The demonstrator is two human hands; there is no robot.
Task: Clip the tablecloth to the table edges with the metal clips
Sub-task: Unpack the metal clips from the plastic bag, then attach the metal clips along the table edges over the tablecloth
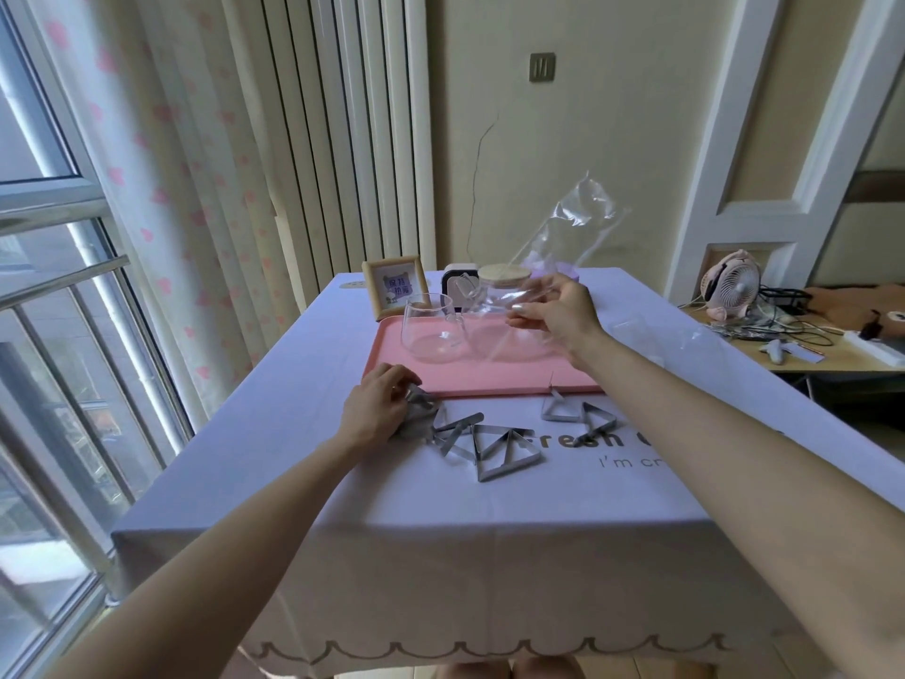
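A pale lilac tablecloth [440,541] covers the table and hangs over its near edge. Several triangular metal clips [494,450] lie in a loose heap on it in front of the pink tray [489,379]; two more clips [578,414] lie to the right by the tray's near rim. My left hand [377,409] rests on the left end of the heap, its fingers closed over a clip [416,409]. My right hand [558,311] is raised above the tray and pinches a clear plastic bag [573,227] that stands up behind it.
On the tray stand a glass cup [431,330] and a glass jar with a wooden lid [504,276]. A small framed picture [394,286] stands behind. More clear plastic [631,330] lies on the right. A side desk with a pink fan [734,286] and cables is at far right; a window is on the left.
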